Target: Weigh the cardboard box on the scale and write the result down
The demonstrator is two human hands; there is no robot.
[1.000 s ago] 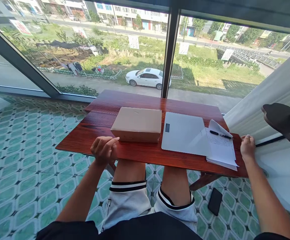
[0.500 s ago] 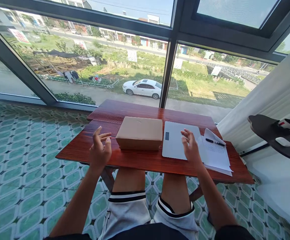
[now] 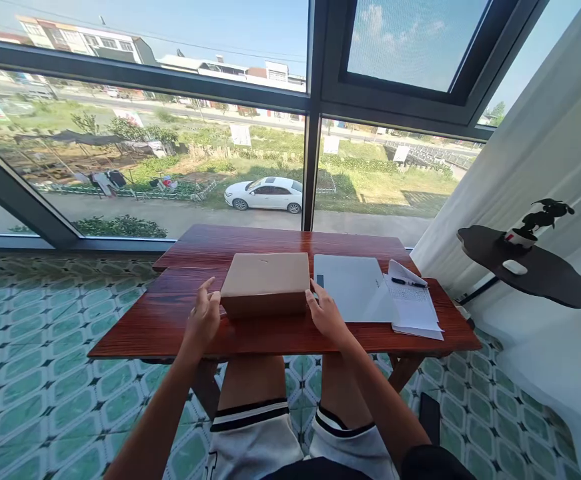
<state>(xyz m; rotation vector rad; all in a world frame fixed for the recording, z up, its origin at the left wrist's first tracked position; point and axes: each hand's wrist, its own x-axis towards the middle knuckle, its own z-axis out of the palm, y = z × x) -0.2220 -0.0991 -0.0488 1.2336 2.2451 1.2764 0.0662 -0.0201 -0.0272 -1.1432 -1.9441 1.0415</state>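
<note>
I see a red table [image 3: 170,320] by a window [image 3: 145,167]. Both hands, left [image 3: 203,320] and right [image 3: 326,313], grip the box [image 3: 266,277], whose far side is hidden.

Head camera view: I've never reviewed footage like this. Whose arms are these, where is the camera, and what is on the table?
The camera sits on a person's head, looking forward and down, so the bare arms are their own. Their left hand and right hand touch the two ends of a flat brown cardboard box on a reddish wooden table. Whether they grip it is unclear. Beside the box lie a flat white board and white papers with a black pen on top.
</note>
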